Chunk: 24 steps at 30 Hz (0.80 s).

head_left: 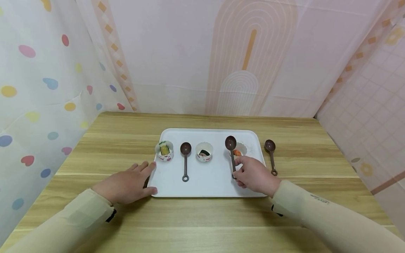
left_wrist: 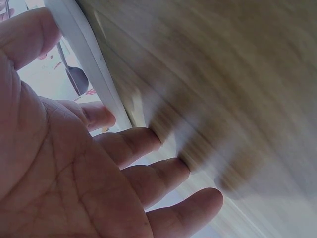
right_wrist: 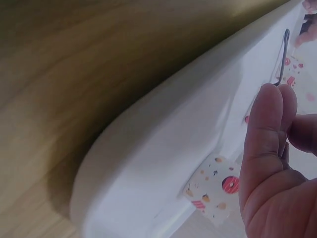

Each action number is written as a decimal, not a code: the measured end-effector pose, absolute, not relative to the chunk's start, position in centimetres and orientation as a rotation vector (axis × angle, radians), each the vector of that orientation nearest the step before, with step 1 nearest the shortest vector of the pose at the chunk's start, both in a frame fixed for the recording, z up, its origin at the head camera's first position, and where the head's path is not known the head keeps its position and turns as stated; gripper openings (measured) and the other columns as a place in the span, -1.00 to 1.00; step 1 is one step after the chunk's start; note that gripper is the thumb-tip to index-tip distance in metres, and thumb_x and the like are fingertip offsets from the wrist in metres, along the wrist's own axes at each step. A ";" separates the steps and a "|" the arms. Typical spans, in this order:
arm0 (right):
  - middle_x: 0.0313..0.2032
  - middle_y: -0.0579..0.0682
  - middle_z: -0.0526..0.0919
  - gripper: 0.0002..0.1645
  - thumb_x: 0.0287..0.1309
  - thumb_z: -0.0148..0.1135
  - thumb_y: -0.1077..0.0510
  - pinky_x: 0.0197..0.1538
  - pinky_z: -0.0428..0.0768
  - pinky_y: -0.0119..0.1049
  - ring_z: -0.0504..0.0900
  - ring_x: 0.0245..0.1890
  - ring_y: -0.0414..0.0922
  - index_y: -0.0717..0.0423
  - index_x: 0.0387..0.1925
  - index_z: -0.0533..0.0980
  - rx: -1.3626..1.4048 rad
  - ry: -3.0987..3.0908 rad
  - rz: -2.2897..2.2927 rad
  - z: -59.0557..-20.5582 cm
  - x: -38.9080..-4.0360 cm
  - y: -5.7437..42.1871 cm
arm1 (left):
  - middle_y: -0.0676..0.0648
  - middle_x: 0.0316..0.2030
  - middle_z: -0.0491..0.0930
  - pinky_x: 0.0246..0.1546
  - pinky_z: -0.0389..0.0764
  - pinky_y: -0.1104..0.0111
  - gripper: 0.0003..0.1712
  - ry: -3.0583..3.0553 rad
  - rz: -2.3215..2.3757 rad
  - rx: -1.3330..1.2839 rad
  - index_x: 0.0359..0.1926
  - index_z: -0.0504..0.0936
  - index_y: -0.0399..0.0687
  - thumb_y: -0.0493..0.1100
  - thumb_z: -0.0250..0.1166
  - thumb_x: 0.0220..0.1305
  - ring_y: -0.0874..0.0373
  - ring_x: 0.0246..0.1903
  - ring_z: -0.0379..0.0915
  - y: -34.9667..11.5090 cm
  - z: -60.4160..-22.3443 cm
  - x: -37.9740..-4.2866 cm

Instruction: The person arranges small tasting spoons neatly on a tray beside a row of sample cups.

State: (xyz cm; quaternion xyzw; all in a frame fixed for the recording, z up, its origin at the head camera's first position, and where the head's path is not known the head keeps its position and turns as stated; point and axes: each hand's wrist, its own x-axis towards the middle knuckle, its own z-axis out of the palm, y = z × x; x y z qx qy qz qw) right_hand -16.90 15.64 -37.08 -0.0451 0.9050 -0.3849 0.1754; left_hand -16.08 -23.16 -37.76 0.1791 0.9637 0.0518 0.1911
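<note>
My right hand (head_left: 256, 176) pinches the handle of a brown measuring spoon (head_left: 231, 143), its bowl pointing away, over the right part of a white tray (head_left: 205, 188). Beside that spoon's bowl is a patterned paper cup (right_wrist: 213, 191) with an orange piece (head_left: 237, 153) inside. My left hand (head_left: 128, 183) lies at the tray's left edge, fingers spread and holding nothing. Just beyond its fingertips, another paper cup (head_left: 166, 159) holds a yellow-green piece (head_left: 164, 150). A second brown spoon (head_left: 185, 149) lies on the tray, left of a middle cup (head_left: 204, 159) with a dark-banded piece (head_left: 204, 153).
A third brown spoon (head_left: 270, 147) lies on the wooden table (head_left: 202, 225), right of the tray. Patterned curtains (head_left: 177, 52) hang behind the table and along both sides.
</note>
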 end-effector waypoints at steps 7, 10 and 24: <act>-0.63 -0.05 0.62 -0.78 0.35 0.23 0.33 -0.46 0.50 -0.38 0.57 -0.59 -0.21 0.24 0.00 0.54 -0.141 2.562 -1.069 -37.5 -17.1 14.8 | -0.49 0.55 0.17 0.35 0.40 -0.34 0.13 2.702 0.130 0.503 0.63 0.13 -0.25 0.42 0.25 0.39 -0.60 0.49 0.10 -23.1 -37.6 -16.1; -0.64 -0.05 0.61 -0.82 0.36 0.23 0.33 -0.45 0.51 -0.38 0.55 -0.59 -0.21 0.21 -0.03 0.54 -0.143 2.556 -1.051 -37.7 -17.3 14.5 | -0.49 0.56 0.17 0.36 0.39 -0.34 0.12 2.702 0.128 0.500 0.63 0.13 -0.25 0.41 0.25 0.40 -0.60 0.49 0.10 -23.1 -37.7 -16.2; -0.65 -0.03 0.63 -0.82 0.36 0.24 0.32 -0.48 0.51 -0.36 0.57 -0.62 -0.18 0.20 -0.04 0.54 -0.087 2.534 -1.011 -38.3 -17.8 13.6 | -0.49 0.55 0.18 0.32 0.42 -0.35 0.13 2.709 0.103 0.497 0.63 0.14 -0.26 0.42 0.25 0.39 -0.59 0.48 0.14 -23.1 -37.8 -16.2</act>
